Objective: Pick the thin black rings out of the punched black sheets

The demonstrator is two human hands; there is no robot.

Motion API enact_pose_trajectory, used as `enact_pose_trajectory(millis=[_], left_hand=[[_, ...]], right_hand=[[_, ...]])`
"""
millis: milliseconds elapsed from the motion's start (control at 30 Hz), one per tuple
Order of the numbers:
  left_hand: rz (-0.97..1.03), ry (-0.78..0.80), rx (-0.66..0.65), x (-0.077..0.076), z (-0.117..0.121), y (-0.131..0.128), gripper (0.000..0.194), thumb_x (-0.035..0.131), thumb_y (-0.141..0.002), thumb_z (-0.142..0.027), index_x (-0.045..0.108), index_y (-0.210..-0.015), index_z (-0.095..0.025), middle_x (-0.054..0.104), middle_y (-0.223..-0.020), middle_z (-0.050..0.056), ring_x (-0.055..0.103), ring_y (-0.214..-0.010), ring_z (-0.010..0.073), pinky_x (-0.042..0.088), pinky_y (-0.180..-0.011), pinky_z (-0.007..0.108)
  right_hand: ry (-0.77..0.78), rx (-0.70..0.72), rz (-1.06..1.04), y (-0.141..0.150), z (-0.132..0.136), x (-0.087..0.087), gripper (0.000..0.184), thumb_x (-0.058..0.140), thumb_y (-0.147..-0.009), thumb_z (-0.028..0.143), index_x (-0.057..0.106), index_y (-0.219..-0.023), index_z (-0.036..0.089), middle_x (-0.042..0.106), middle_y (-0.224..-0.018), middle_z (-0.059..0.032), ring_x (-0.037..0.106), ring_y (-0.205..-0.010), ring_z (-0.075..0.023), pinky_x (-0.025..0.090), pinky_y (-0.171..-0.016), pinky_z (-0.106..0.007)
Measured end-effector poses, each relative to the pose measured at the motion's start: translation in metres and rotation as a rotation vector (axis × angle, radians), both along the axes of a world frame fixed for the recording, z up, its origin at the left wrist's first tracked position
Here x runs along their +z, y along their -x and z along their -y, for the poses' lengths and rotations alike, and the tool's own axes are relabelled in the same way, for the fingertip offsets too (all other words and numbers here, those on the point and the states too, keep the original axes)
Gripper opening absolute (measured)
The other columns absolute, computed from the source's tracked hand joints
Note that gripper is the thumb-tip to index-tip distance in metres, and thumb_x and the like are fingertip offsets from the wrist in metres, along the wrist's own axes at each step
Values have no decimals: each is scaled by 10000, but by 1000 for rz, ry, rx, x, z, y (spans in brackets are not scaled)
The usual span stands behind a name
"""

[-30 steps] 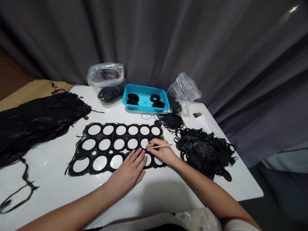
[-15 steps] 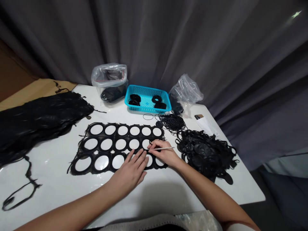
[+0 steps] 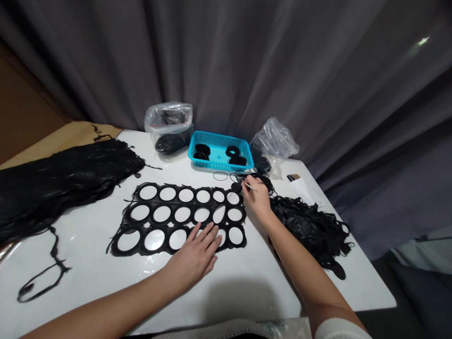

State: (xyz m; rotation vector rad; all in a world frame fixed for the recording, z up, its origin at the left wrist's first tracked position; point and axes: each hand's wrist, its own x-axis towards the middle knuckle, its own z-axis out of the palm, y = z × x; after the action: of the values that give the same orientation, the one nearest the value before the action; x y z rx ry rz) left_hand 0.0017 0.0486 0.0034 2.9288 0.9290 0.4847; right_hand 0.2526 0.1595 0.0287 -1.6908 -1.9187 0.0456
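A black rubber sheet (image 3: 151, 221) with rows of large round holes lies flat on the white table. My left hand (image 3: 197, 249) rests on its front row, fingers stretched and slightly spread, pressing it down. Beyond the sheet's far right corner, my right hand (image 3: 257, 195) is closed around a thin pale stick (image 3: 250, 186). Faint thin lines run from the sheet toward this hand, and one hole in the middle row looks pulled out of round. Partly behind the right hand lies a pile of thin black rings (image 3: 266, 181); a black disc (image 3: 236, 187) sits beside it.
A blue basket (image 3: 221, 165) holding bundled black rings stands behind the sheet, between two clear plastic bags (image 3: 168, 120). A heap of black rubber scraps (image 3: 310, 230) lies right, near a phone (image 3: 292, 177) and white paper (image 3: 306, 192). Stacked black sheets (image 3: 70, 179) lie left.
My right hand has moved away from the sheet to the ring pile, still gripping the stick. A middle-row hole is now distorted. My left hand stays on the sheet; the view has shifted slightly.
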Motion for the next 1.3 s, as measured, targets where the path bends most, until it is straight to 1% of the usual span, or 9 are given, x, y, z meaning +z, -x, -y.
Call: enact_pose_trajectory(millis=[133,267,367,467,600,767,1033,1167,1300], left_hand=[[-11,82,-57,3,2,6,414,487,-1008,-284,517,-1397,-148,548,-1467,132,481,-1385,305,283,-1189,516],[-8,133,-90,6,6,11,462,478,-1013,-294,465,-1444,-129,498,-1512,143,432,-1421,323,264,-1198,551],[11,177,-119,12,6,14,458,494,-999,-262,468,-1439,-136,516,-1493,148,439,-1417,317,283,-1193,560],[58,191,-120,17,4,18,463,507,-977,-220,471,-1432,-142,531,-1469,153,480,-1385,291,345,-1176,510],[105,94,96,10,-3,30,417,467,-981,-222,528,-1375,-99,574,-1397,197,540,-1311,324,431,-1105,500],[-15,-31,149,-4,-6,45,439,465,-995,-265,539,-1360,-31,587,-1379,225,514,-1329,364,438,-1087,505],[-10,-46,165,-10,-2,46,434,447,-1004,-266,540,-1374,-57,585,-1401,194,502,-1344,345,401,-1108,493],[18,-14,180,-13,-1,45,428,432,-1005,-260,537,-1382,-88,586,-1406,183,485,-1366,330,352,-1140,510],[44,31,195,-14,0,45,445,451,-986,-241,511,-1411,-125,575,-1424,166,456,-1393,327,268,-1179,559]], right_hand=[[33,15,7,1,-6,3,139,484,-898,209,537,-769,220,605,-678,-29,555,-697,-203,371,-679,-280],[-16,-179,-14,-13,-9,13,125,482,-867,220,538,-756,216,594,-667,-44,548,-687,-214,343,-646,-293],[64,-241,-188,-22,-9,23,186,550,-841,310,502,-684,224,581,-622,-20,525,-598,-188,349,-620,-296],[290,-131,-479,-8,0,23,259,636,-787,405,487,-666,231,565,-574,23,476,-475,-146,345,-531,-278],[537,118,-759,39,25,6,280,678,-773,439,499,-721,230,632,-669,22,446,-440,-116,310,-451,-256],[558,395,-638,80,54,-3,205,661,-826,339,540,-720,212,670,-764,1,588,-710,-160,424,-651,-270],[574,432,-625,84,57,-4,168,657,-851,292,561,-742,206,707,-833,-12,640,-799,-176,453,-712,-277],[466,486,-481,83,63,-9,148,629,-894,257,573,-762,217,712,-868,-27,639,-828,-195,467,-747,-306],[261,598,-128,85,77,-17,92,541,-929,164,617,-932,216,693,-931,-99,600,-907,-263,469,-833,-384]])
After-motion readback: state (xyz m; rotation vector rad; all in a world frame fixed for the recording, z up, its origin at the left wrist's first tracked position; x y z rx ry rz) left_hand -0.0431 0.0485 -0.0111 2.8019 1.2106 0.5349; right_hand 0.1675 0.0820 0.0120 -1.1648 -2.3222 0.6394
